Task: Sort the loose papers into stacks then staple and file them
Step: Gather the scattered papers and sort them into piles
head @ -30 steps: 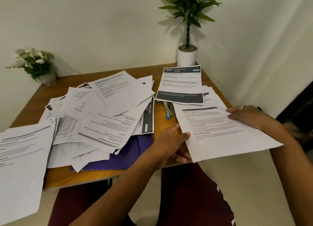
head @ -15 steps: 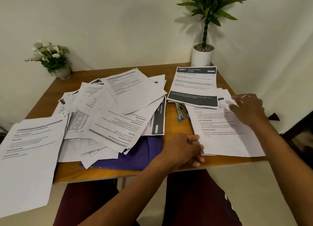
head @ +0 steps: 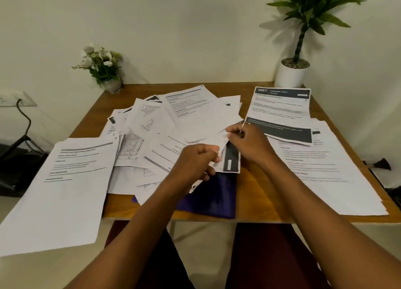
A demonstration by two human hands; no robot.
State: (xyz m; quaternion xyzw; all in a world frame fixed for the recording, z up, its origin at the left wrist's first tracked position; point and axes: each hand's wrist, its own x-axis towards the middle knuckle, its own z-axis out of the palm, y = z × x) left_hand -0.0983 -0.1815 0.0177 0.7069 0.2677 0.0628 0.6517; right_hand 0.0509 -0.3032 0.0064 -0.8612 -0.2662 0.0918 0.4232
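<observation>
A loose pile of printed papers [head: 173, 124] covers the middle of the wooden table [head: 253, 191]. Both hands are at the pile's right edge. My left hand [head: 195, 165] has its fingers curled round the edge of a white sheet there. Just above it, my right hand [head: 249, 143], a ring on one finger, pinches the edge of a sheet lying on the paper with a dark strip [head: 231, 158]. A sorted stack [head: 325, 171] lies at the right, a dark-banded sheet [head: 282, 108] behind it. Another stack [head: 60, 184] overhangs the table's left edge. A purple folder [head: 212, 197] sits under the pile.
A small flower pot [head: 108, 72] stands at the back left corner and a tall potted plant [head: 293, 72] at the back right. A wall socket with a black cable [head: 21, 106] is left of the table. My knees are below the front edge.
My right hand left the right stack and moved left to the pile. My left hand rose from the table's front edge to the pile. The view shifted left.
</observation>
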